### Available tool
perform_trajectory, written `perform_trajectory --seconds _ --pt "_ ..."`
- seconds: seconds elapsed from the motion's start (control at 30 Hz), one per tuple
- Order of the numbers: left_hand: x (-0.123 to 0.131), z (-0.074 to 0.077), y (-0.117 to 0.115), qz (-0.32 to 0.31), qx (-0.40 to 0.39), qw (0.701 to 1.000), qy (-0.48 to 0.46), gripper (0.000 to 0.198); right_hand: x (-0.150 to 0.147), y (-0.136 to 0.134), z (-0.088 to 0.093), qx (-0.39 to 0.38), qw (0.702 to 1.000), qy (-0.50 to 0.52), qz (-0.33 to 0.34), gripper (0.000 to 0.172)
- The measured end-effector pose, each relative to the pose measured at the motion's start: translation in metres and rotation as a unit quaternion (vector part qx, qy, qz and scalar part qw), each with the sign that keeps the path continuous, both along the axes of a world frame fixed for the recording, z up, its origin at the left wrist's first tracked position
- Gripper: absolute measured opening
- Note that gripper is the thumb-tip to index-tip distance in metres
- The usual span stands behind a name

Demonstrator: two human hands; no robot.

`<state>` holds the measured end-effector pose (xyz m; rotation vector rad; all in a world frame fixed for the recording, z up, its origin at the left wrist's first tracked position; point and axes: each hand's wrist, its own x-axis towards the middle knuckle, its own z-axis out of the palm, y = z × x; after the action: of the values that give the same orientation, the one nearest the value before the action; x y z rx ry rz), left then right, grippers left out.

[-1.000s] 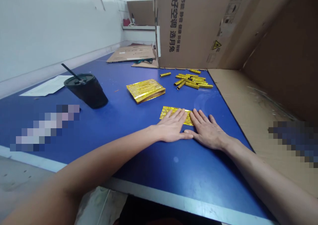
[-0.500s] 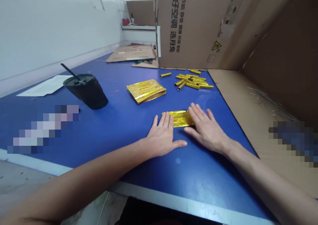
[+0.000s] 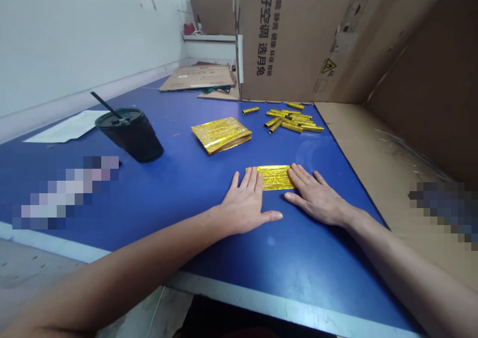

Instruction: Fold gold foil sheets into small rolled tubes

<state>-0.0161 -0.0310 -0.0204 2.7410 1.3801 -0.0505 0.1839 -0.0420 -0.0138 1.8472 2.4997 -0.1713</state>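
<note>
A single gold foil sheet [image 3: 275, 177] lies partly rolled on the blue table [image 3: 194, 188]. My left hand [image 3: 246, 203] rests flat on the table, fingers stretched out, fingertips at the sheet's left end. My right hand [image 3: 315, 196] also lies flat and open, its fingertips on the sheet's right end. Further back sits a stack of flat gold foil sheets [image 3: 221, 134]. Beyond it, to the right, lies a pile of several finished gold rolls [image 3: 291, 120].
A black lidded cup with a straw [image 3: 130, 135] stands at the left. White paper [image 3: 67, 127] lies by the wall. A large cardboard box [image 3: 298, 34] stands at the back, and flat cardboard [image 3: 377, 149] covers the right side. The table's near edge [image 3: 284, 310] is close.
The flat sheet has been rolled up towards me into a narrower strip. My left hand slid back and left off it; my right hand drew back slightly along its right end.
</note>
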Motion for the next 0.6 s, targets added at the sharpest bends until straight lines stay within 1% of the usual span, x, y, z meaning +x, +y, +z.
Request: perform_trajectory --seconds 0.13,0.23,0.27,0.37,0.4,0.43,0.5,0.6 --pt "-0.001 0.002 0.001 -0.004 -0.011 1.000 -0.001 0.104 -0.001 0.000 0.000 0.009 1.000 -0.025 -0.011 0.085" --pt "0.011 0.010 -0.002 -0.003 -0.028 0.999 -0.016 0.106 -0.004 0.000 -0.001 0.007 0.999 -0.033 -0.014 0.084" --pt "0.018 0.014 -0.003 -0.015 -0.034 0.999 -0.027 0.107 -0.005 0.000 -0.001 0.007 0.999 -0.035 -0.013 0.081" --pt "0.046 0.024 -0.008 -0.107 -0.051 0.989 -0.084 0.101 -0.004 0.002 -0.003 -0.006 0.999 -0.053 -0.005 0.071" --pt "0.055 0.026 -0.008 -0.128 -0.064 0.985 -0.101 0.100 -0.003 0.003 -0.003 -0.009 0.998 -0.060 -0.004 0.069" --pt "0.063 0.027 -0.007 -0.139 -0.079 0.981 -0.112 0.097 -0.002 0.003 -0.004 -0.012 0.998 -0.065 -0.003 0.068" --pt "0.072 0.025 -0.002 -0.141 -0.102 0.977 -0.121 0.093 -0.001 0.004 -0.003 -0.008 0.998 -0.059 0.006 0.067" --pt "0.069 0.018 0.010 -0.140 -0.108 0.978 -0.111 0.088 -0.001 0.003 -0.002 -0.002 0.999 -0.029 0.028 0.066"
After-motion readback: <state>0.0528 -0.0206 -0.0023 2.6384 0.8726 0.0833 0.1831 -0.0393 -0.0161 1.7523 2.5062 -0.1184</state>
